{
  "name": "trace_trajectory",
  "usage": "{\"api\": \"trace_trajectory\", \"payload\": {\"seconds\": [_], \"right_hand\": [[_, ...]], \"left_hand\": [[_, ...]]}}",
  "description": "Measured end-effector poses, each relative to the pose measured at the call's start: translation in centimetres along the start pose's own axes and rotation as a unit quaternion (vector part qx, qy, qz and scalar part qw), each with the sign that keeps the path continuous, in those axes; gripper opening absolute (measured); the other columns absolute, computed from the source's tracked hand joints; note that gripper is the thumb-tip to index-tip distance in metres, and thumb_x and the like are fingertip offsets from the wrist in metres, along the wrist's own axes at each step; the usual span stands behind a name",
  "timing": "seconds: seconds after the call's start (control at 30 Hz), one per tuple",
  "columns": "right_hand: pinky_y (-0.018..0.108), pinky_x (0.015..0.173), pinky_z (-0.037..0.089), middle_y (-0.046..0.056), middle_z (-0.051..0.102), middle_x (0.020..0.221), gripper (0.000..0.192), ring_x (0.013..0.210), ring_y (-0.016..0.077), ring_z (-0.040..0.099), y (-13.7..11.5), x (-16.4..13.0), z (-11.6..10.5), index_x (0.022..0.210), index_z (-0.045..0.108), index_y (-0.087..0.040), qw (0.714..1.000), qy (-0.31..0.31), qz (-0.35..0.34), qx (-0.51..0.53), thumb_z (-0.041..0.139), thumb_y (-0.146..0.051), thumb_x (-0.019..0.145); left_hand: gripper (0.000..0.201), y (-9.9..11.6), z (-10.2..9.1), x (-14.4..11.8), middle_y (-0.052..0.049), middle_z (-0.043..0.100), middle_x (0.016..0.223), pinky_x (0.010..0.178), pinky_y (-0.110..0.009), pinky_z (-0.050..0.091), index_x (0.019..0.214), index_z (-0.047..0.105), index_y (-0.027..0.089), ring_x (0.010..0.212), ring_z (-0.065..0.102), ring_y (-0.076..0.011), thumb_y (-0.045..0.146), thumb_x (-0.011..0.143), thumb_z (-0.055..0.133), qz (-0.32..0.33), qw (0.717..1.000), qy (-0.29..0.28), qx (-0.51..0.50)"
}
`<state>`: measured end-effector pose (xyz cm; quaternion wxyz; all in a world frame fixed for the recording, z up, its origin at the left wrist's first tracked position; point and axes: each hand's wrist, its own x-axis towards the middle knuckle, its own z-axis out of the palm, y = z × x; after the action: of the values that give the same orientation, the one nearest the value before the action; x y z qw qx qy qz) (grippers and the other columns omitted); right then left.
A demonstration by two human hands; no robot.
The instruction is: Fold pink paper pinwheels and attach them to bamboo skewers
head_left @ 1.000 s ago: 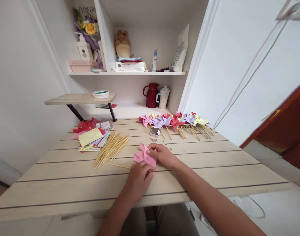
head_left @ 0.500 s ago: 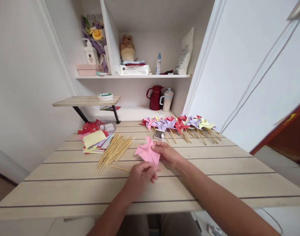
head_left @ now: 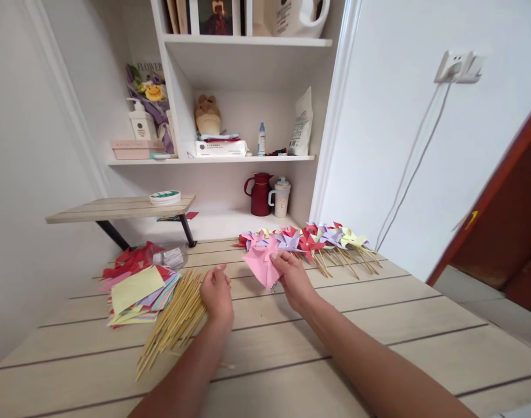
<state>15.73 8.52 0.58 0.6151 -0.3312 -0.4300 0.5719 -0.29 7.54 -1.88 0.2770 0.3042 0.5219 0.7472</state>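
Head view shows our right hand (head_left: 293, 280) pinching a folded pink paper pinwheel head (head_left: 262, 264), lifted just above the pale wooden slatted table (head_left: 378, 325), fingers closed on its lower right edge. Our left hand (head_left: 217, 295) rests at the near end of a loose bundle of thin bamboo sticks (head_left: 172, 322), fingers curled down onto them; we cannot tell whether it grips one. Left of the sticks lies a stack of coloured paper squares (head_left: 137, 287). Behind the pink piece lies a row of finished paper pinwheels on sticks (head_left: 321, 239).
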Motion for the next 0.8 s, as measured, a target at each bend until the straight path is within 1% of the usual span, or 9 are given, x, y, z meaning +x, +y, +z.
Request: {"api": "trace_trajectory", "payload": {"seconds": [0.07, 0.13, 0.23, 0.3, 0.4, 0.47, 0.57, 0.7, 0.8], "right_hand": [[0.026, 0.056, 0.031, -0.002, 0.055, 0.064, 0.037, 0.057, 0.0127, 0.042, -0.2, -0.5, 0.1, 0.069, 0.06, -0.02, 1.0, -0.023, 0.003, -0.013, 0.082, -0.048, 0.065], [0.026, 0.057, 0.03, -0.002, 0.055, 0.063, 0.036, 0.057, 0.0123, 0.042, -0.4, -0.8, 0.2, 0.07, 0.062, -0.019, 0.996, -0.07, 0.019, -0.046, 0.082, -0.049, 0.065], [0.027, 0.059, 0.03, -0.002, 0.055, 0.062, 0.037, 0.056, 0.0122, 0.042, -0.6, -1.0, 0.2, 0.07, 0.063, -0.019, 0.986, -0.127, 0.045, -0.096, 0.082, -0.051, 0.066], [0.027, 0.06, 0.031, -0.003, 0.055, 0.061, 0.038, 0.056, 0.0122, 0.042, -0.6, -1.1, 0.0, 0.068, 0.062, -0.019, 0.984, -0.136, 0.05, -0.107, 0.082, -0.051, 0.066], [0.027, 0.061, 0.032, -0.002, 0.057, 0.061, 0.038, 0.057, 0.0126, 0.045, -0.5, -1.2, -0.4, 0.067, 0.062, -0.019, 0.98, -0.149, 0.061, -0.114, 0.083, -0.051, 0.065], [0.028, 0.062, 0.034, -0.001, 0.061, 0.064, 0.038, 0.059, 0.0136, 0.049, -0.6, -1.1, -0.6, 0.068, 0.064, -0.019, 0.979, -0.153, 0.073, -0.111, 0.083, -0.051, 0.065], [0.028, 0.063, 0.036, 0.001, 0.065, 0.068, 0.038, 0.061, 0.0148, 0.053, -0.8, -0.9, -0.7, 0.072, 0.068, -0.018, 0.981, -0.143, 0.081, -0.1, 0.083, -0.052, 0.065], [0.027, 0.063, 0.038, 0.002, 0.067, 0.072, 0.038, 0.063, 0.0149, 0.054, -0.9, -1.0, -0.7, 0.077, 0.07, -0.019, 0.985, -0.124, 0.107, -0.049, 0.085, -0.051, 0.063], [0.026, 0.063, 0.037, 0.001, 0.065, 0.07, 0.038, 0.061, 0.0134, 0.05, -0.5, -1.6, -1.2, 0.074, 0.069, -0.018, 0.981, -0.127, 0.142, -0.032, 0.088, -0.048, 0.06]], "left_hand": [[0.028, -0.5, -0.1, -1.0, 0.005, 0.05, 0.053, 0.048, -0.024, 0.033, 0.088, 0.069, 0.015, 0.048, 0.045, -0.0125, 0.038, 0.082, 0.055, 0.002, 0.999, -0.034, 0.023], [0.031, -0.3, 0.0, -1.8, 0.003, 0.054, 0.057, 0.051, -0.025, 0.036, 0.091, 0.07, 0.015, 0.051, 0.048, -0.0133, 0.042, 0.084, 0.056, 0.009, 0.997, -0.077, 0.021], [0.038, 0.5, 0.0, -2.4, 0.0, 0.061, 0.067, 0.06, -0.026, 0.044, 0.098, 0.07, 0.016, 0.063, 0.056, -0.0152, 0.049, 0.084, 0.06, -0.006, 0.994, -0.107, -0.031], [0.045, 1.0, -0.1, -2.4, -0.001, 0.063, 0.07, 0.064, -0.027, 0.046, 0.099, 0.07, 0.014, 0.067, 0.059, -0.0159, 0.056, 0.084, 0.06, -0.045, 0.983, -0.162, -0.08], [0.056, 1.4, -0.5, -2.0, -0.006, 0.067, 0.075, 0.068, -0.029, 0.049, 0.097, 0.071, 0.011, 0.068, 0.061, -0.0158, 0.064, 0.082, 0.059, -0.121, 0.949, -0.258, -0.137], [0.056, 1.2, -0.7, -1.7, -0.007, 0.068, 0.076, 0.069, -0.029, 0.049, 0.096, 0.072, 0.01, 0.067, 0.061, -0.0148, 0.063, 0.079, 0.064, -0.158, 0.932, -0.293, -0.145], [0.046, 0.7, -0.9, -1.5, -0.006, 0.069, 0.079, 0.067, -0.027, 0.048, 0.095, 0.073, 0.011, 0.064, 0.06, -0.0122, 0.051, 0.072, 0.076, -0.183, 0.93, -0.298, -0.11], [0.043, 0.1, -1.0, -1.2, -0.008, 0.071, 0.09, 0.059, -0.024, 0.044, 0.094, 0.074, 0.013, 0.068, 0.061, -0.0126, 0.05, 0.07, 0.077, -0.158, 0.957, -0.225, -0.095], [0.045, 0.4, -1.1, -1.0, -0.008, 0.07, 0.099, 0.064, -0.027, 0.049, 0.096, 0.074, 0.015, 0.078, 0.064, -0.0159, 0.053, 0.072, 0.074, -0.15, 0.966, -0.181, -0.112]]}}
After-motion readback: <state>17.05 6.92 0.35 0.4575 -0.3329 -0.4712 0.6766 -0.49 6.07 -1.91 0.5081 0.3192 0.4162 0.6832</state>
